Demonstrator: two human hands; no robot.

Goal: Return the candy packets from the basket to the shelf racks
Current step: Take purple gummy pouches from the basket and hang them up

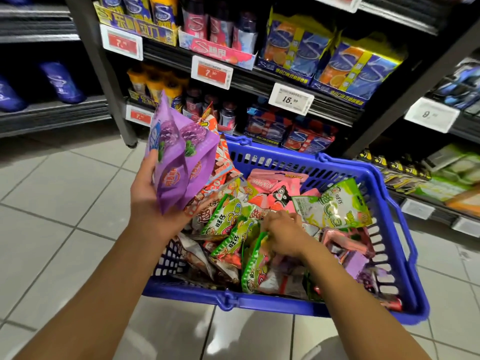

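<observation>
The left hand [150, 193] is raised above the basket's left rim, thumb and curled fingers gripping a fanned bunch of purple candy packets [181, 162] by their lower ends, so the packets stand upright and tilt toward the shelves. A few red-and-white packets [220, 162] show just behind the purple ones; whether the same hand holds them cannot be told. The right hand [283, 235] is down inside the blue basket [285, 306], its fingers bent among the green packets [233, 229] near the middle of the heap, pinching at one of them.

The basket sits on the tiled floor [65, 216] in front of the shelf racks [298, 81] and is piled with loose candy packets: green ones toward its left and near side, pink ones [275, 188] toward the far rim, a pale green packet [335, 206] against the right wall, and one more purple packet [355, 263] low at the right.

The racks beyond carry boxed and bottled gum with price tags [210, 72] along the shelf edges.
</observation>
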